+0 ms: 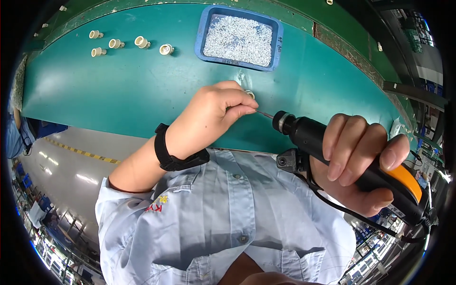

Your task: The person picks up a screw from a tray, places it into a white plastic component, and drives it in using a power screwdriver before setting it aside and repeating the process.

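The left hand [223, 104] had its thumb and forefinger drawn together, their tips meeting at the end of a thin bit [264, 114]; what they pinched there could not be told. A pale socket [249, 94] showed partly just behind those fingers, over the bench [142, 95], and whether the hand gripped it was hidden. The right hand [361, 156] was wrapped around a black and orange screwdriver [308, 135], its fingers curled over the body, the bit pointing toward the left hand. Beyond stood a blue tray [237, 65] of small silvery parts [237, 40]. Five more sockets [142, 42] lay apart to its left.
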A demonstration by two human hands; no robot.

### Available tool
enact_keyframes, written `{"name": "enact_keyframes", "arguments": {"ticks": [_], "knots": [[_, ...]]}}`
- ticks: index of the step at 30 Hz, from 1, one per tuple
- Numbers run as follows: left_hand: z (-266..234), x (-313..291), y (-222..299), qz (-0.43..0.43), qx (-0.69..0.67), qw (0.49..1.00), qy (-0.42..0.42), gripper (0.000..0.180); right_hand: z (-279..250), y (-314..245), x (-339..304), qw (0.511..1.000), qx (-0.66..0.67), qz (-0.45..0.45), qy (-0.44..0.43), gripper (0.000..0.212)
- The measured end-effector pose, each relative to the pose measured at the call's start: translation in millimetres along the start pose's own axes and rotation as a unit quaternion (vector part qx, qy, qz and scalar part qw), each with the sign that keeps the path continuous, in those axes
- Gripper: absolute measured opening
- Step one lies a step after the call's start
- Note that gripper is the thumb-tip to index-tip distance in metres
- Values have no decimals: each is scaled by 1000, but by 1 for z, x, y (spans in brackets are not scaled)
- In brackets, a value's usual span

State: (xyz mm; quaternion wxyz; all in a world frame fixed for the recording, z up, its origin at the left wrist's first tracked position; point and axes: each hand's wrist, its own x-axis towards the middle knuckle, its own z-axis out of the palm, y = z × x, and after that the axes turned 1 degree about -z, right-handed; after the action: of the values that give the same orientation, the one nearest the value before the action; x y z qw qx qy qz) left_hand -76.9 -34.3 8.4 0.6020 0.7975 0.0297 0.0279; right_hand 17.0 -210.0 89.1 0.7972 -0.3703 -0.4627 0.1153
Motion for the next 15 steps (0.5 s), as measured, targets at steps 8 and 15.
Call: {"name": "enact_keyframes", "arguments": {"ticks": [8, 15], "knots": [[3, -1, 1, 88, 44, 994, 42, 13, 2, 2, -7, 1000, -16, 1, -1, 37], [0, -1, 6, 91, 136, 986, 38, 18, 2, 1, -5, 998, -49, 34, -28, 39]]}}
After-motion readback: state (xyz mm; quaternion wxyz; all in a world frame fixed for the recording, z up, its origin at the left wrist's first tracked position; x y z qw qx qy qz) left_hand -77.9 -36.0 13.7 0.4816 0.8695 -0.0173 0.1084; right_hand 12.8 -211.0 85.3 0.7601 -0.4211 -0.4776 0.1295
